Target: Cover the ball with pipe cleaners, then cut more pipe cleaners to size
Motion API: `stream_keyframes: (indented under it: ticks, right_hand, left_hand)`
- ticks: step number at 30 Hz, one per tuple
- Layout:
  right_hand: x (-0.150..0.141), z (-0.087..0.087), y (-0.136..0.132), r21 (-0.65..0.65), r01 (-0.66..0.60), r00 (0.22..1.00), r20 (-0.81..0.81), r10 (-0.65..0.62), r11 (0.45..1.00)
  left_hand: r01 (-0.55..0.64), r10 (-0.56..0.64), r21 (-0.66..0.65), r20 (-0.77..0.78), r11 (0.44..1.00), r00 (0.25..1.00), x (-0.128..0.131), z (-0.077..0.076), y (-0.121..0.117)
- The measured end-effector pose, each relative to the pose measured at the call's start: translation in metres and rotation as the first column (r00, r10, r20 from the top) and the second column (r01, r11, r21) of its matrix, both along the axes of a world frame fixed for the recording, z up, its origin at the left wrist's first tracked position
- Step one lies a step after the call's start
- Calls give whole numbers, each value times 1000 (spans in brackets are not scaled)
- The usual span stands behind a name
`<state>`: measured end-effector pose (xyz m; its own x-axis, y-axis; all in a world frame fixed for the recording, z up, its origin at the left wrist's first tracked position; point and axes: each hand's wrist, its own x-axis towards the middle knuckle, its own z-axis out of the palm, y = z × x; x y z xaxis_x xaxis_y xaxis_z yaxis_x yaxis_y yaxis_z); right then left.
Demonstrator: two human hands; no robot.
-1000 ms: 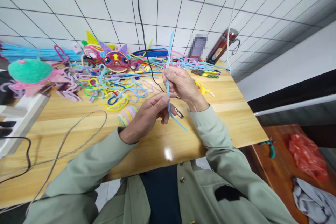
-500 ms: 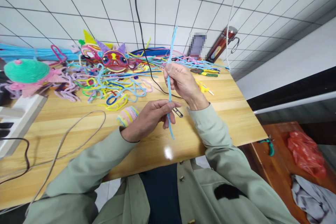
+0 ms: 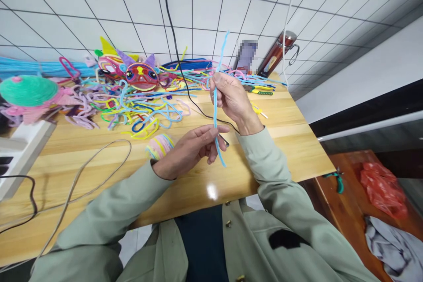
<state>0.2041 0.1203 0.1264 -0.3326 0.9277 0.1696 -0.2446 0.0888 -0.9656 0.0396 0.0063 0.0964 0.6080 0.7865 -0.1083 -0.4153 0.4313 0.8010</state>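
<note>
A light blue pipe cleaner [image 3: 215, 105] stands nearly upright in front of me, slightly bent at both ends. My right hand [image 3: 231, 97] pinches it above the middle between thumb and fingers, its upper end sticking up past them. Lower down, my left hand [image 3: 201, 141] has it between thumb and fingers, and the lower end hangs below the hand. A small dark metal piece [image 3: 224, 140] shows just behind my left fingertips; whether it is held or lies on the table I cannot tell. A pastel striped ball [image 3: 159, 146] lies beside my left wrist.
Loose pipe cleaners [image 3: 145, 112] cover the table's back. Behind them are a horned figure [image 3: 142, 75], a green-and-pink figure [image 3: 29, 92], pliers [image 3: 261, 90] and a brown flask [image 3: 277, 55]. A black cable [image 3: 180, 53] hangs behind my hands; a pale cable [image 3: 77, 176] loops left.
The pipe cleaner's two ends have shifted right and its lower end has risen a little. My right hand has moved slightly right and up, while both hands keep hold of it.
</note>
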Motion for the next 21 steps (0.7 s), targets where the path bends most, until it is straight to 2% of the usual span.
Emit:
stream_keyframes:
  ticks: [3, 8, 11, 16, 21]
  right_hand:
    - [-3, -3, 2, -22, -1, 1000, -8, 1, 1000]
    - [-10, -9, 1, 14, -63, 998, 9, 63, 998]
    - [-10, -8, 0, 6, -40, 998, 42, 39, 999]
    - [-1, -2, 3, -8, 20, 1000, 16, -20, 1000]
    - [1, -5, 9, -21, 48, 999, 19, -48, 999]
  left_hand:
    - [4, 0, 39, -89, 999, 996, 1, 1, -1]
    - [40, -26, 64, -207, 997, 978, 1, 1, 0]
    - [38, -29, 48, -185, 998, 982, 1, 0, 0]
    - [19, -21, -37, -53, 999, 998, 1, -1, -1]
    - [19, -23, -38, -86, 999, 996, 3, -1, -1]
